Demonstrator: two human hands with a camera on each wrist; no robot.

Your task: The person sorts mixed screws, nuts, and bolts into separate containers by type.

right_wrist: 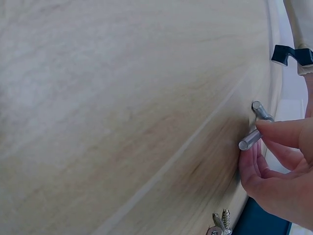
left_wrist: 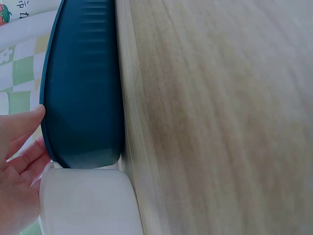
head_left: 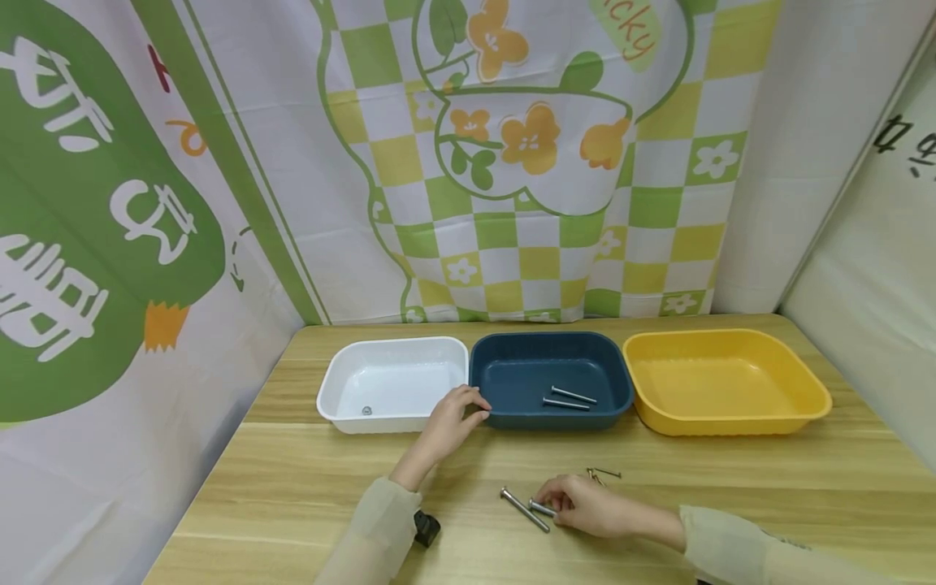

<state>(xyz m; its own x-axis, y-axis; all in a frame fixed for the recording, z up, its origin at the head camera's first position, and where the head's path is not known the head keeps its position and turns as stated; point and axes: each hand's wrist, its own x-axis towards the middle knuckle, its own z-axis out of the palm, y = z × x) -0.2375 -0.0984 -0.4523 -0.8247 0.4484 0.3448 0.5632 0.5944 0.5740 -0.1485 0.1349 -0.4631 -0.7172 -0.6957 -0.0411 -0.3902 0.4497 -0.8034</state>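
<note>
My left hand (head_left: 477, 409) grips the left front corner of the dark blue tray (head_left: 515, 375), thumb on the outer wall and fingers over the rim. The left wrist view shows the same fingers (left_wrist: 22, 147) at the blue tray's rim (left_wrist: 83, 98). Two long bolts (head_left: 570, 398) lie inside that tray. My right hand (head_left: 547, 505) pinches a short silver bolt (head_left: 541, 509) low on the table; the right wrist view shows this bolt (right_wrist: 248, 140) between thumb and fingers. A longer bolt (head_left: 522, 509) lies just left of it, touching the table.
A white tray (head_left: 395, 378) with one small metal piece (head_left: 367, 410) stands left of the blue one, and a yellow tray (head_left: 724, 382) stands right. A few thin screws (head_left: 604, 473) lie behind my right hand. Printed cloth walls close in the back and sides.
</note>
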